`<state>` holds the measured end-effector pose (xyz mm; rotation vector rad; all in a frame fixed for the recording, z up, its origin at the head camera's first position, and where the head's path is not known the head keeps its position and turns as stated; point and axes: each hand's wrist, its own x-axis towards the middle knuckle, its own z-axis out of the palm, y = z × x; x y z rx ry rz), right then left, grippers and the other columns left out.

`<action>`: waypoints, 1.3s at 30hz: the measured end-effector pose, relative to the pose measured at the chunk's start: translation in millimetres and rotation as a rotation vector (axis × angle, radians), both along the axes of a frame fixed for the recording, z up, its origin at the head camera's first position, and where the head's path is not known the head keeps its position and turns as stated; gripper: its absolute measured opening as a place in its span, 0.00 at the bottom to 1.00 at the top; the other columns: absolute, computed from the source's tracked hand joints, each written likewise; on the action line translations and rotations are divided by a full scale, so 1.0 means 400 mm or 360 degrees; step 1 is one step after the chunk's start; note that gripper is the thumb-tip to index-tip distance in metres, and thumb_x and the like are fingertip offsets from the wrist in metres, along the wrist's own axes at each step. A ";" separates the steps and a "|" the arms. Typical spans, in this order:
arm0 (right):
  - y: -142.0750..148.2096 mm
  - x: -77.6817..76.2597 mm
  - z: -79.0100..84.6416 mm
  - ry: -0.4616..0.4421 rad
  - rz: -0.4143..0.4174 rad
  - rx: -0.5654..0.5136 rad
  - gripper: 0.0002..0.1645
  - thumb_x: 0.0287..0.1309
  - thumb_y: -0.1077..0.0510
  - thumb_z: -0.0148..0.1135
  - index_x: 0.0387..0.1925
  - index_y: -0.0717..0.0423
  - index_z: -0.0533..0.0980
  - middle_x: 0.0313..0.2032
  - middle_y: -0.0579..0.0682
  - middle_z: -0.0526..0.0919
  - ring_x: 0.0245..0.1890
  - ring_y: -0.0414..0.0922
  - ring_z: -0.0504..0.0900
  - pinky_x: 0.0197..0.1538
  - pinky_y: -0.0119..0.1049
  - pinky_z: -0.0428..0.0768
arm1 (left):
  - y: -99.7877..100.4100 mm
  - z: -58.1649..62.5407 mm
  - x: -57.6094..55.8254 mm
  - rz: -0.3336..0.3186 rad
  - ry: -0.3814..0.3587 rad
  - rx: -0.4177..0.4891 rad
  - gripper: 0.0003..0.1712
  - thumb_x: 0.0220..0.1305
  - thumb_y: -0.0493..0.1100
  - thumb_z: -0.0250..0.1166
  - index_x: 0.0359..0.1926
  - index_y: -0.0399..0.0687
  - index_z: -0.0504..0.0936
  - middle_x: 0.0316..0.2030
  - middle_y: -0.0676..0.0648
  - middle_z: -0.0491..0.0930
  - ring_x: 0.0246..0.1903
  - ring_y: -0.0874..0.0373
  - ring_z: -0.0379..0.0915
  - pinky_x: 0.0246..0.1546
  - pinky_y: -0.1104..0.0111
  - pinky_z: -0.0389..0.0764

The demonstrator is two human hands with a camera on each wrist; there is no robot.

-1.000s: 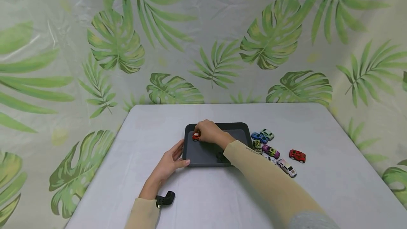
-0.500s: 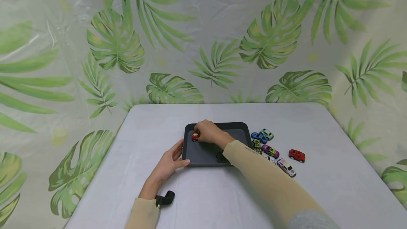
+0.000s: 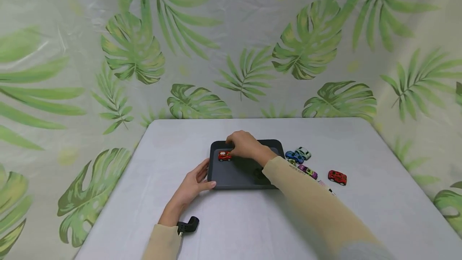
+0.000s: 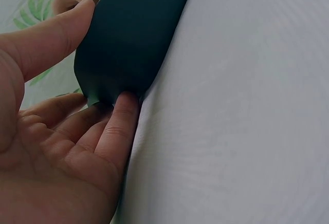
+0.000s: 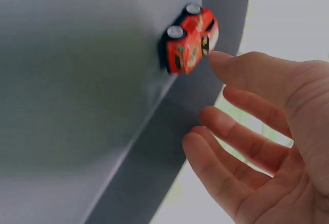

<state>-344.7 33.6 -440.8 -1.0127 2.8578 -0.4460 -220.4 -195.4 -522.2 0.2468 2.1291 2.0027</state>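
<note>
A red toy car (image 3: 224,156) stands in the back left corner of a dark grey tray (image 3: 231,179). My right hand (image 3: 245,145) is just to the right of the car, fingers spread and loosely bent, holding nothing. In the right wrist view the thumb tip is right at the toy car's roof, while the other fingers hang over the tray's rim. My left hand (image 3: 189,187) grips the tray's front left corner, thumb at the front edge and fingers along the left side. Its fingertips press the outer wall low down in the left wrist view.
Right of the tray lie several toy cars, among them a blue one (image 3: 294,156), a pale green one (image 3: 303,153) and a purple one (image 3: 308,171). Another red car (image 3: 337,177) sits farther right. My right sleeve (image 3: 306,196) partly covers this group.
My right hand has let go of the red toy car and moved slightly right and up from it. The car stays in the tray's corner. My left hand keeps its place.
</note>
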 end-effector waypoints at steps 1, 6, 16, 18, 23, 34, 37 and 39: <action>0.010 0.001 0.004 0.0013 -0.0001 0.0002 0.24 0.57 0.58 0.74 0.56 0.56 0.83 0.49 0.52 0.85 0.46 0.48 0.82 0.50 0.45 0.81 | 0.002 0.000 0.000 -0.0002 -0.0005 -0.0003 0.53 0.59 0.31 0.73 0.80 0.51 0.54 0.77 0.47 0.53 0.76 0.52 0.48 0.73 0.54 0.56; 0.052 0.005 0.030 0.0040 -0.0003 0.0007 0.23 0.57 0.59 0.73 0.56 0.56 0.82 0.50 0.54 0.84 0.47 0.50 0.81 0.50 0.46 0.81 | 0.007 0.004 0.002 0.0027 -0.0018 0.0003 0.53 0.58 0.30 0.73 0.79 0.51 0.55 0.77 0.47 0.53 0.75 0.51 0.49 0.73 0.54 0.56; 0.131 0.004 0.072 0.0067 -0.0082 0.0064 0.25 0.57 0.59 0.74 0.57 0.53 0.81 0.52 0.55 0.82 0.51 0.50 0.81 0.49 0.45 0.82 | 0.015 0.012 0.002 0.0022 -0.0025 0.0028 0.54 0.57 0.31 0.74 0.79 0.49 0.55 0.77 0.46 0.53 0.76 0.50 0.48 0.73 0.56 0.55; 0.149 0.003 0.072 0.0075 -0.0107 0.0056 0.25 0.57 0.59 0.74 0.57 0.53 0.81 0.52 0.54 0.82 0.51 0.51 0.81 0.49 0.45 0.82 | 0.014 0.011 0.001 0.0011 -0.0012 0.0015 0.54 0.58 0.31 0.74 0.79 0.48 0.54 0.78 0.45 0.52 0.76 0.49 0.46 0.73 0.57 0.55; 0.202 0.007 0.062 0.0083 -0.0166 0.0035 0.24 0.58 0.60 0.73 0.57 0.54 0.81 0.52 0.55 0.82 0.52 0.52 0.80 0.49 0.46 0.82 | 0.009 0.008 0.001 0.0002 -0.0009 -0.0010 0.54 0.59 0.31 0.73 0.80 0.48 0.53 0.78 0.44 0.51 0.76 0.48 0.46 0.72 0.59 0.57; 0.333 0.017 0.036 -0.0021 -0.0316 0.0017 0.26 0.60 0.62 0.70 0.61 0.58 0.79 0.56 0.61 0.81 0.55 0.57 0.79 0.51 0.52 0.81 | 0.004 0.007 0.002 0.0007 -0.0024 -0.0031 0.54 0.59 0.33 0.74 0.80 0.51 0.54 0.78 0.47 0.52 0.76 0.51 0.47 0.72 0.61 0.57; 0.368 0.018 0.027 -0.0034 -0.0325 0.0032 0.27 0.59 0.63 0.71 0.61 0.59 0.79 0.56 0.62 0.80 0.54 0.58 0.79 0.49 0.52 0.82 | 0.005 0.004 0.000 0.0008 -0.0027 -0.0037 0.54 0.58 0.33 0.74 0.80 0.51 0.54 0.78 0.48 0.52 0.76 0.51 0.48 0.72 0.61 0.57; 0.389 0.018 0.024 -0.0040 -0.0325 0.0030 0.27 0.59 0.63 0.71 0.60 0.59 0.79 0.56 0.62 0.80 0.54 0.58 0.79 0.49 0.53 0.82 | 0.007 0.002 0.000 0.0010 -0.0030 -0.0042 0.54 0.58 0.33 0.75 0.80 0.52 0.54 0.78 0.47 0.52 0.76 0.51 0.48 0.72 0.61 0.57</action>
